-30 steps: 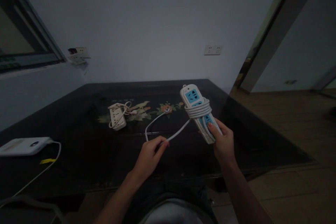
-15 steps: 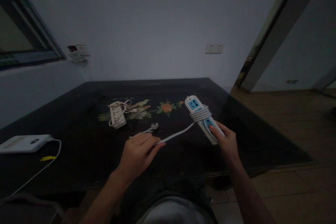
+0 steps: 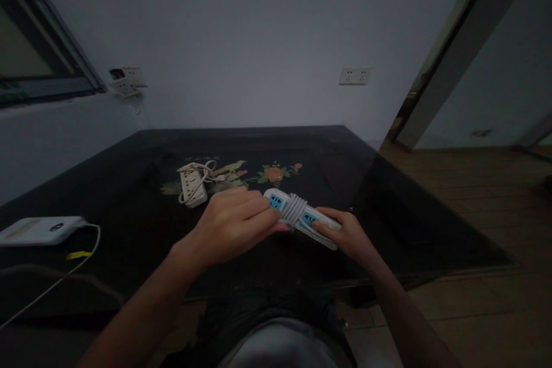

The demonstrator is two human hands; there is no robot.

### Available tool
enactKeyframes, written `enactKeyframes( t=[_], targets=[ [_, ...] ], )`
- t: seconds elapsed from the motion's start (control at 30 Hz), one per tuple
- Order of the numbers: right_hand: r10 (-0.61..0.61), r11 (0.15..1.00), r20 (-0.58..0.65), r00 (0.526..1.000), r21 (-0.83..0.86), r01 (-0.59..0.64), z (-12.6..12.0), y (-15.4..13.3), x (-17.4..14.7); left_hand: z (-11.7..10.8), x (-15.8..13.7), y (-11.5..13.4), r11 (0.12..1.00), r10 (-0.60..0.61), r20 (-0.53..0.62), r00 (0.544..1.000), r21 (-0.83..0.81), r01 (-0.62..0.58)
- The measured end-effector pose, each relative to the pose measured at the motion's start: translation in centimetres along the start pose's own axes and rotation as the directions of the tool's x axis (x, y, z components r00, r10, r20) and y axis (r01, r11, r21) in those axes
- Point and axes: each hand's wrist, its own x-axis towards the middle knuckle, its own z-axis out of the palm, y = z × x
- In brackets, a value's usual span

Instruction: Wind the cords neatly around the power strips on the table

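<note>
A white power strip (image 3: 321, 229) with blue sockets is held above the table, tilted down to the right. Its pale cord (image 3: 295, 210) is wound several times round the middle. My right hand (image 3: 345, 234) grips the strip's right end, thumb on top. My left hand (image 3: 237, 224) is closed at the strip's left end, against the windings, with the cord in its fingers. The cord's free end and plug are hidden behind my left hand.
Another white power strip (image 3: 192, 187) with a tangled cord lies on the dark table (image 3: 259, 141), left of a painted flower. A white power bank (image 3: 43, 230) with a cable sits at the left, beside a yellow tag (image 3: 79, 255). A wall socket (image 3: 354, 76) is behind.
My right hand has brought the strip left and lower, turning it flatter. My left hand has come up to the strip, and the stretched cord and its plug have gone from sight.
</note>
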Motion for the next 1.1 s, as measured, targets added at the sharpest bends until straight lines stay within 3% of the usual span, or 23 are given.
enactKeyframes(
  t=[0.27,0.53,0.67,0.87,1.0,1.1],
  targets=[
    [-0.165,0.968,0.32,0.933,-0.129,0.215,-0.4,-3.7,-0.9,1.0,1.8,-2.8,0.989,-0.032,0.063,0.997,-0.139,0.041],
    [-0.314,0.869,0.379,0.871,-0.254,0.424,-0.8,-4.7,-1.6,3.0,2.1,-3.8,0.906,-0.069,0.114,0.991,-0.409,0.11],
    [-0.465,0.825,0.336,0.819,-0.171,0.538,-1.2,-5.2,-1.8,3.7,1.8,-4.5,0.823,-0.158,0.096,0.983,-0.537,0.185],
    [-0.672,0.714,0.153,0.725,-0.127,0.689,-1.2,-5.4,-1.9,5.0,0.5,-5.0,0.65,-0.321,0.146,0.936,-0.684,0.33],
    [-0.764,0.628,0.063,0.643,-0.157,0.762,-0.9,-5.8,-1.7,6.5,-0.2,-4.2,0.482,-0.373,0.233,0.898,-0.779,0.402],
    [-0.79,0.604,-0.009,0.613,-0.182,0.776,-1.0,-6.5,-1.8,7.4,-0.5,-3.3,0.335,-0.36,0.303,0.882,-0.841,0.425]
  ],
)
